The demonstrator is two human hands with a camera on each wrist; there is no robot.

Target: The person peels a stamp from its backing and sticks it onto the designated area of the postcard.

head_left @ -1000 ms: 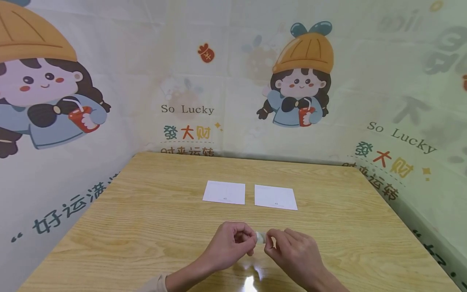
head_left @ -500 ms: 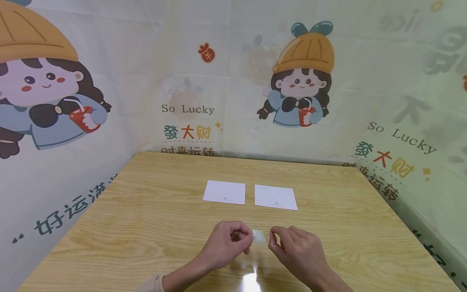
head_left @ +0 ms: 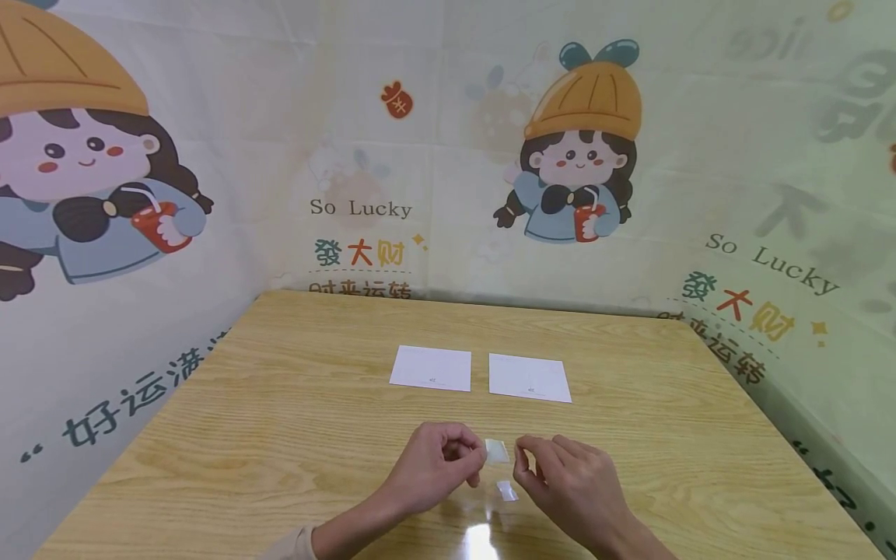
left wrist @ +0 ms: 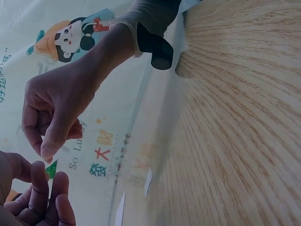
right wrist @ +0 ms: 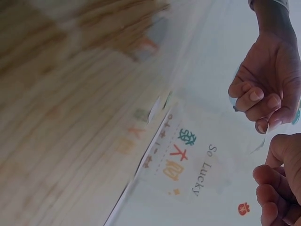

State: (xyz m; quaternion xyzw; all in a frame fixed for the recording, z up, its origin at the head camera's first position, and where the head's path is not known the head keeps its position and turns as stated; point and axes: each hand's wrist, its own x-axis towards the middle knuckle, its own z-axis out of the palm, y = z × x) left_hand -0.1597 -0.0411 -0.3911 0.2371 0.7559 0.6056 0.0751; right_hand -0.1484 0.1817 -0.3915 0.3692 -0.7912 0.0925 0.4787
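Observation:
Between the left hand's (head_left: 444, 467) thumb and fingers is pinched a small, thin sticker-like square (head_left: 496, 451), pale and glossy in the head view. Its other face shows green (left wrist: 51, 170) in the left wrist view. The right hand (head_left: 570, 478) is close beside it, thumb and index fingertips together, the other fingers curled. Nothing shows between those fingertips. Below the gap between the hands is a small whitish, film-like scrap (head_left: 507, 491), apart from both hands.
Two white cards (head_left: 430, 369) (head_left: 530, 378) lie side by side on the wooden table (head_left: 294, 404), beyond the hands. A printed cloth backdrop (head_left: 455, 194) encloses the table's back and sides. A bright light reflection shows near the front.
The right hand has drawn slightly away from the square, which stays in the left hand. The small whitish scrap has come into sight below the hands. The cards have not moved.

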